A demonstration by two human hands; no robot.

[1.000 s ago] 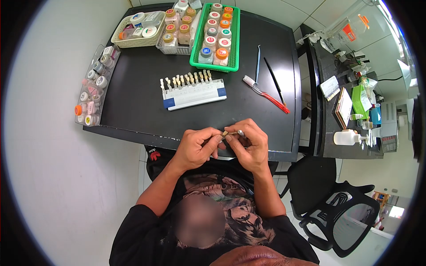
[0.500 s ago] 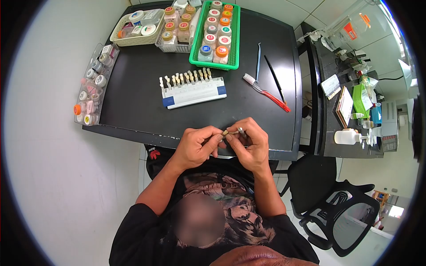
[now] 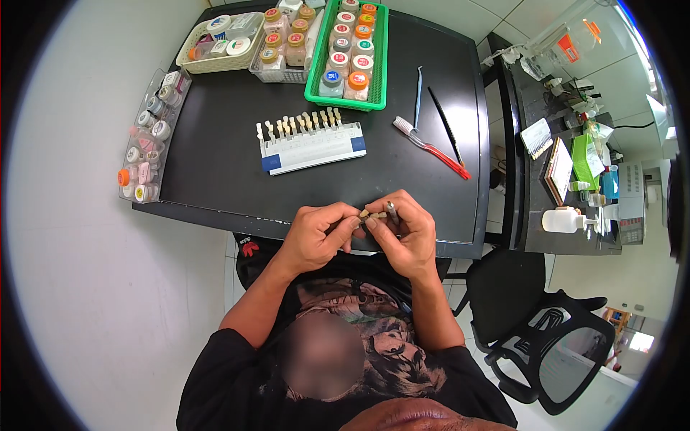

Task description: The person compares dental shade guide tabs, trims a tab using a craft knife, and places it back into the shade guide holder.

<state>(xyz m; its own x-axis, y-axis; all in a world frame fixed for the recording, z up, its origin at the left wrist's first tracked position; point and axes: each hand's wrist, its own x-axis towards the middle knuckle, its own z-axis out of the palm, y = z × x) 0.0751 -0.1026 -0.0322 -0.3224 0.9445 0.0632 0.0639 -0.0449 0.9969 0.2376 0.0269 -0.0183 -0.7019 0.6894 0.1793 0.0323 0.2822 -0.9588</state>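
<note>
My left hand is closed in a pinch on a small tan piece near the table's front edge. Fingertip to fingertip with it, my right hand is closed too, gripping a thin tool with a silvery end that shows between its fingers. A second small tan bit lies by the right fingertips. Beyond the hands, a white holder with blue ends carries a row of tooth-shaped tabs. To its right lie a red toothbrush, a blue instrument and a thin black brush.
A green basket of capped jars stands at the back of the black table, beside a clear basket and a cream basket. A clear tray of jars lines the left edge. A black chair stands at right.
My hands stay together in nearly the same place. The small tan pieces and the silvery tool end have turned slightly between the fingers. The table's objects appear shifted slightly in view.
</note>
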